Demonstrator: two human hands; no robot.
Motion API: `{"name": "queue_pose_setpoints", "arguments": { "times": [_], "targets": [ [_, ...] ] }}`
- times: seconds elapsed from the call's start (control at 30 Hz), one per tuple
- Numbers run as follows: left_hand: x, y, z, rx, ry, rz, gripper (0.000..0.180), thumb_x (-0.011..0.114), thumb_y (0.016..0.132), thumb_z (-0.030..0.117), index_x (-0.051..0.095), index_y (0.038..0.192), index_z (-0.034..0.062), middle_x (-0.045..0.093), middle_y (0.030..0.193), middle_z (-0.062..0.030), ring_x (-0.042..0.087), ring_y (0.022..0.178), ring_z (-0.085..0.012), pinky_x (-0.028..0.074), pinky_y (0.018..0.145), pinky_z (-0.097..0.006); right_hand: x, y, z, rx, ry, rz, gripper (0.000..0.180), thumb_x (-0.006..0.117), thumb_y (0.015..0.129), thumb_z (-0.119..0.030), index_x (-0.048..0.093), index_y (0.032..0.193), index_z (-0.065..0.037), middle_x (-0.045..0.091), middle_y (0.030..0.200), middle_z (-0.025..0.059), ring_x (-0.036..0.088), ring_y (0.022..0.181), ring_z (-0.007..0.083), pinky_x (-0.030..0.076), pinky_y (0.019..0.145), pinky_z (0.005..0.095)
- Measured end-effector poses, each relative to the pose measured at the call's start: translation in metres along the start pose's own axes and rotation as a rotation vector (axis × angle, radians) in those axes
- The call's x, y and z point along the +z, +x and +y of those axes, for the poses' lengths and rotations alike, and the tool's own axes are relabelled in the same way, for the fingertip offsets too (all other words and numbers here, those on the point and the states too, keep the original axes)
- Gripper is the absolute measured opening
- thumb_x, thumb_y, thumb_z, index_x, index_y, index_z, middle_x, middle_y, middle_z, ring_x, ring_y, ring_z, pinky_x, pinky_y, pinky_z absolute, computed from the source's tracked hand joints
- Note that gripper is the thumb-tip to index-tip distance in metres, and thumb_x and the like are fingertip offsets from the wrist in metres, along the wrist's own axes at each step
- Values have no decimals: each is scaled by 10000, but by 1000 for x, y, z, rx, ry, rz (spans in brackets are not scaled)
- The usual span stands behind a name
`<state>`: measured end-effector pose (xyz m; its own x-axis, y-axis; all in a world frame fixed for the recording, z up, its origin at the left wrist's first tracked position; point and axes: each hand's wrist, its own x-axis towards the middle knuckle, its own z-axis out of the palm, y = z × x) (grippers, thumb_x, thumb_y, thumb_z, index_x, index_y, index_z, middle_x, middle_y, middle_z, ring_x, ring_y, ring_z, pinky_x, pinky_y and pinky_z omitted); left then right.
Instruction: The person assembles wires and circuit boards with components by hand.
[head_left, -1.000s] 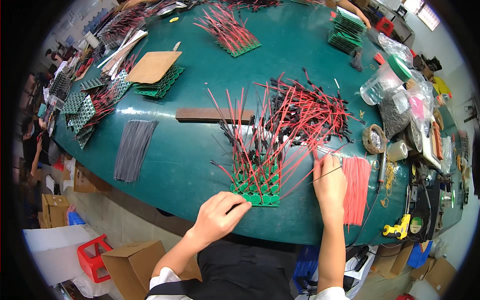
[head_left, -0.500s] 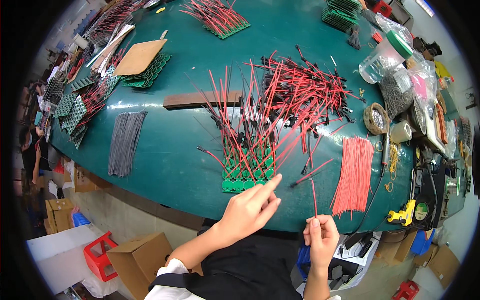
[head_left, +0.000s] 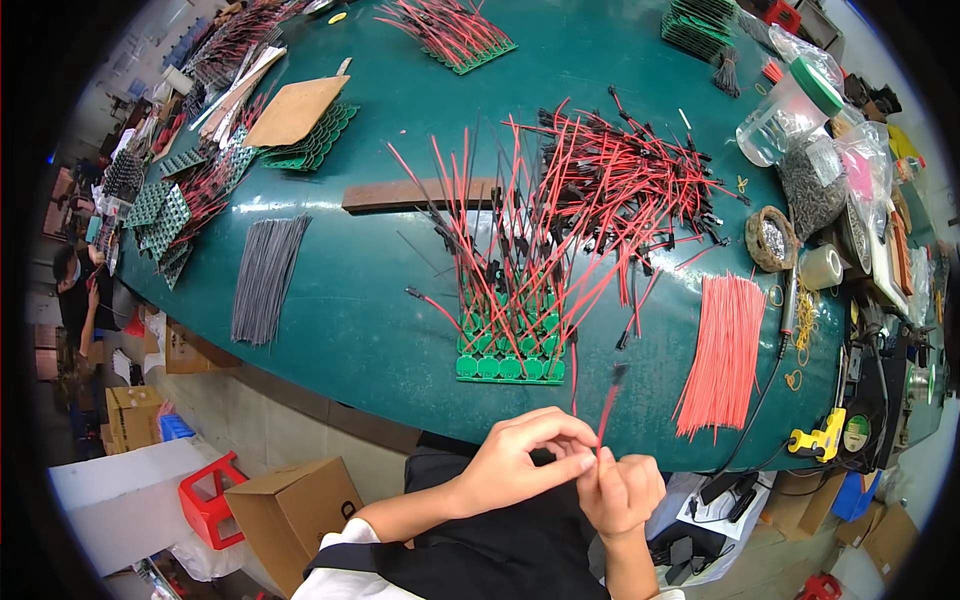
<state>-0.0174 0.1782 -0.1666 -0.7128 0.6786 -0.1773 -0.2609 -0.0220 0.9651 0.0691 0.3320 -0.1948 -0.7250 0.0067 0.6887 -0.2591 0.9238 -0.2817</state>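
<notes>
A person's right hand point(head_left: 622, 490) clamps its thumb and curled fingers on a slim red wire with a dark tip point(head_left: 607, 412), which rises blurred above the fingertips. The left hand point(head_left: 522, 458) meets it there, thumb and forefinger nearly together at the wire's lower part; whether they pinch it cannot be told.

Beyond the left fingers, a flat panel of round green circuit boards point(head_left: 510, 369) lies near the edge of a green tabletop point(head_left: 340, 350), bristling with upright red and black leads point(head_left: 505, 240). Farther from the fingers, to the right of those leads, sprawls a tangled heap of red wires with black ends point(head_left: 640, 175). Right of both hands and beyond them, a neat bundle of straight red wires point(head_left: 722, 350) lies flat.
</notes>
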Motion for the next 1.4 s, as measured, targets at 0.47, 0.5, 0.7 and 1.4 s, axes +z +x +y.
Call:
{"name": "queue_pose_setpoints", "arguments": {
  "times": [0.47, 0.5, 0.7, 1.4],
  "targets": [
    [-37, -2, -9, 246, 277, 406, 99, 700, 843, -18, 687, 941, -4, 669, 958, -81, 660, 882, -150, 540, 780, -276, 16, 58, 13, 313, 51, -429, 166, 713, 813, -89, 601, 929, -49, 526, 793, 81, 556, 715, 275, 477, 613, 376],
    [-36, 3, -11, 197, 318, 492, 108, 706, 836, -25, 685, 940, -5, 675, 959, -88, 660, 872, -146, 537, 772, -267, 16, 55, 13, 312, 54, -430, 166, 713, 813, -89, 601, 929, -49, 526, 793, 81, 556, 715, 275, 477, 613, 376],
    [-32, 15, -18, 287, 458, 566, 127, 717, 820, -35, 681, 937, -2, 674, 899, -82, 639, 777, -123, 524, 694, -258, 8, 44, 19, 456, -69, -484, 171, 700, 787, -43, 548, 863, -48, 517, 824, 100, 582, 740, 286, 489, 627, 399],
    [-28, 22, -29, 462, 723, 610, 162, 734, 792, -70, 646, 918, -19, 663, 889, -113, 666, 696, -123, 551, 579, -228, 3, 39, 23, 500, -25, -424, 167, 685, 779, 13, 538, 849, -25, 527, 804, 104, 589, 698, 279, 492, 594, 383]
  ]
}}
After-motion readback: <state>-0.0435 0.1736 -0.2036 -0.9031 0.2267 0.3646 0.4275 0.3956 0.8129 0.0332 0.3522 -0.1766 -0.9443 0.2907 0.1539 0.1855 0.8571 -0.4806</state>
